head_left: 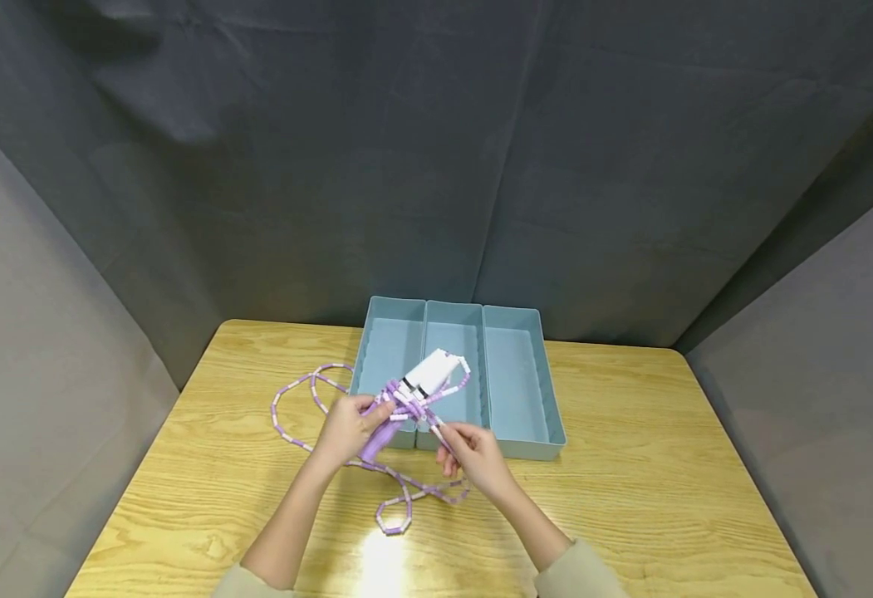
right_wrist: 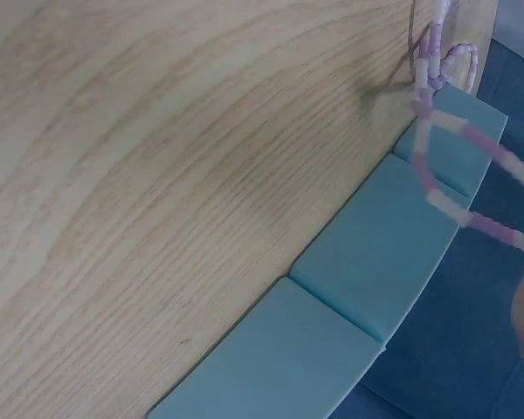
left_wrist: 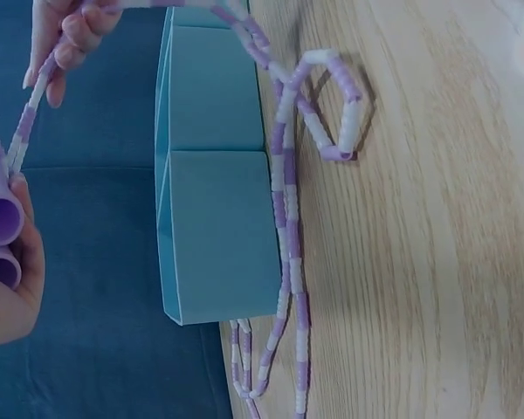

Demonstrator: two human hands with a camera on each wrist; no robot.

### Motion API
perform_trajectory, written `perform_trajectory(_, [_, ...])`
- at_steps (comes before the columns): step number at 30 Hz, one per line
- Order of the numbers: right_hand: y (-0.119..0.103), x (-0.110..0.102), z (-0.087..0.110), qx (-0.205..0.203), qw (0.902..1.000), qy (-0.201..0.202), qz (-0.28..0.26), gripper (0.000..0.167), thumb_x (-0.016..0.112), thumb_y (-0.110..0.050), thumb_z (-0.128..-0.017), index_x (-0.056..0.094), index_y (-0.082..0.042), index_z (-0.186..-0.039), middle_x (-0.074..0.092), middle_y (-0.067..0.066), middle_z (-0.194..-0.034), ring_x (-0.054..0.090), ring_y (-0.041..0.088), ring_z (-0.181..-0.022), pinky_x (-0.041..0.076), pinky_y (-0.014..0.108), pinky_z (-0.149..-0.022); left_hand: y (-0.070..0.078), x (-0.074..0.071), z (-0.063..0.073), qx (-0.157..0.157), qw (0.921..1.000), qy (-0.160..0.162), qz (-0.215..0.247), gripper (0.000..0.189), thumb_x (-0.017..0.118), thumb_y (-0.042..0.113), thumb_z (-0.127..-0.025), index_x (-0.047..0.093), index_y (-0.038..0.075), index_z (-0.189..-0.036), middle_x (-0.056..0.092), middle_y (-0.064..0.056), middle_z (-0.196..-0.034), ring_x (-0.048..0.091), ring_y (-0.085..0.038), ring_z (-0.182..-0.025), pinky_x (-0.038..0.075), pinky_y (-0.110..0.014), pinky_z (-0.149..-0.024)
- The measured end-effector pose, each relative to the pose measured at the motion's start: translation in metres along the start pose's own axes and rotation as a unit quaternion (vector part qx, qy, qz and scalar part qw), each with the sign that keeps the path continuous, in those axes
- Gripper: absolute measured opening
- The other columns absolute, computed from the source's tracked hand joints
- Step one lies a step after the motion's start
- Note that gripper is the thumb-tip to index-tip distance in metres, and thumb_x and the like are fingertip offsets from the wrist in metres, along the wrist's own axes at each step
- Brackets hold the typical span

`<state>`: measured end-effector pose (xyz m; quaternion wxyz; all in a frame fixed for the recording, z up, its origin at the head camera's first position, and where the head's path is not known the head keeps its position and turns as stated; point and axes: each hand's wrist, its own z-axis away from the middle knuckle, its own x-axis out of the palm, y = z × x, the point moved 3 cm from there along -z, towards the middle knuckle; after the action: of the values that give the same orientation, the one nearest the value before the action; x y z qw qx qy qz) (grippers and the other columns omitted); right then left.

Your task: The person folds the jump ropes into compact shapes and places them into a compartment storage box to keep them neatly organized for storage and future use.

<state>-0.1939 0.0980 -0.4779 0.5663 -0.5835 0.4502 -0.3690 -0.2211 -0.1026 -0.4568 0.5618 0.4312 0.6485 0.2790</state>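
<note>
A beaded jump rope [head_left: 283, 428] in purple and white runs from the hands down onto the table. My left hand [head_left: 349, 430] grips its two handles [head_left: 427, 372], white at one end and purple at the other, with rope wound around their middle. In the left wrist view, the purple handle ends [left_wrist: 2, 222] are hollow and lie side by side in the palm. Just right of the bundle, my right hand [head_left: 477, 458] pinches a stretch of the rope between thumb and fingers. Only a bit of that hand shows at the right wrist view's edge.
A blue-grey tray [head_left: 561, 444] with three long compartments stands behind the hands, and the handles overlap it in the head view. Loose rope loops lie on the wooden table [head_left: 668, 482] to the left and in front. A dark curtain [head_left: 436, 149] hangs behind the table.
</note>
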Motion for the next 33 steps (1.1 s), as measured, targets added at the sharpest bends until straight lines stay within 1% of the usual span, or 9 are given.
perform_trajectory(5, [0.002, -0.005, 0.004, 0.03, 0.9993, -0.019, 0.013, 0.029, 0.045, -0.01, -0.096, 0.058, 0.015, -0.103, 0.058, 0.027, -0.07, 0.054, 0.01, -0.047, 0.05, 0.031, -0.045, -0.004, -0.001, -0.001, -0.013, 0.9989, 0.024, -0.039, 0.039, 0.065, 0.026, -0.083, 0.047, 0.009, -0.054, 0.036, 0.006, -0.047, 0.034, -0.007, -0.044, 0.03, -0.02, -0.04])
perform_trajectory(10, [0.005, -0.013, 0.005, 0.071, 0.9963, -0.021, 0.044, 0.03, 0.05, -0.018, -0.095, 0.061, 0.008, -0.103, 0.061, 0.012, -0.068, 0.051, 0.009, -0.046, 0.045, 0.021, -0.04, -0.005, 0.001, -0.001, -0.006, 0.997, 0.019, -0.075, 0.042, 0.066, 0.029, -0.082, 0.042, 0.011, -0.053, 0.033, 0.006, -0.048, 0.031, -0.007, -0.044, 0.028, -0.021, -0.04])
perform_trajectory(13, [-0.001, -0.015, 0.006, 0.082, 0.9941, -0.027, 0.065, 0.028, 0.056, -0.018, -0.092, 0.061, 0.007, -0.101, 0.061, 0.009, -0.067, 0.05, 0.008, -0.045, 0.043, 0.021, -0.038, -0.005, 0.002, 0.0, -0.008, 0.9953, 0.021, -0.094, 0.042, 0.066, 0.031, -0.082, 0.042, 0.012, -0.053, 0.033, 0.006, -0.048, 0.032, -0.008, -0.045, 0.028, -0.022, -0.041])
perform_trajectory(18, [-0.014, -0.016, 0.01, 0.063, 0.9894, -0.032, 0.126, 0.022, 0.06, -0.008, -0.087, 0.061, 0.008, -0.101, 0.063, 0.009, -0.068, 0.051, 0.01, -0.045, 0.044, 0.021, -0.039, -0.003, 0.002, 0.0, -0.01, 0.9917, 0.023, -0.126, 0.042, 0.066, 0.035, -0.081, 0.044, 0.013, -0.053, 0.036, 0.005, -0.049, 0.034, -0.01, -0.046, 0.03, -0.025, -0.042])
perform_trajectory(21, [-0.023, -0.016, 0.012, 0.034, 0.9811, -0.038, 0.186, 0.019, 0.059, -0.003, -0.086, 0.061, 0.006, -0.102, 0.063, 0.008, -0.069, 0.055, 0.015, -0.047, 0.045, 0.022, -0.04, 0.0, 0.002, 0.0, 0.004, 0.9884, 0.023, -0.15, 0.041, 0.066, 0.036, -0.08, 0.045, 0.013, -0.053, 0.036, 0.005, -0.049, 0.035, -0.011, -0.046, 0.03, -0.026, -0.042])
perform_trajectory(24, [-0.033, -0.015, 0.014, 0.002, 0.9638, -0.043, 0.263, 0.018, 0.058, 0.0, -0.085, 0.063, 0.004, -0.102, 0.061, 0.002, -0.066, 0.056, 0.013, -0.047, 0.044, 0.02, -0.039, 0.003, 0.002, -0.001, 0.022, 0.9835, 0.022, -0.178, 0.04, 0.065, 0.038, -0.08, 0.047, 0.013, -0.054, 0.034, 0.006, -0.049, 0.035, -0.012, -0.047, 0.029, -0.026, -0.043])
perform_trajectory(26, [-0.042, -0.016, 0.014, -0.027, 0.9459, -0.041, 0.321, 0.018, 0.057, 0.002, -0.083, 0.065, 0.002, -0.1, 0.057, -0.002, -0.062, 0.05, 0.006, -0.045, 0.039, 0.017, -0.037, 0.003, 0.001, -0.001, 0.028, 0.9796, 0.019, -0.198, 0.04, 0.064, 0.039, -0.08, 0.048, 0.014, -0.055, 0.032, 0.006, -0.049, 0.033, -0.011, -0.047, 0.028, -0.025, -0.043])
perform_trajectory(29, [-0.054, -0.016, 0.014, -0.084, 0.9121, -0.033, 0.4, 0.018, 0.058, 0.003, -0.081, 0.067, 0.002, -0.097, 0.053, -0.002, -0.059, 0.038, 0.0, -0.045, 0.031, 0.014, -0.037, 0.004, 0.0, -0.002, 0.034, 0.9746, 0.012, -0.221, 0.041, 0.063, 0.041, -0.081, 0.046, 0.014, -0.056, 0.03, 0.006, -0.049, 0.03, -0.01, -0.046, 0.028, -0.025, -0.042])
perform_trajectory(33, [-0.07, -0.016, 0.015, -0.167, 0.8578, -0.019, 0.486, 0.015, 0.062, 0.003, -0.08, 0.068, 0.0, -0.093, 0.059, 0.002, -0.07, 0.041, 0.003, -0.052, 0.036, 0.015, -0.043, 0.006, -0.002, -0.002, 0.042, 0.97, -0.003, -0.239, 0.042, 0.061, 0.042, -0.081, 0.043, 0.015, -0.055, 0.031, 0.007, -0.049, 0.029, -0.01, -0.046, 0.028, -0.024, -0.042])
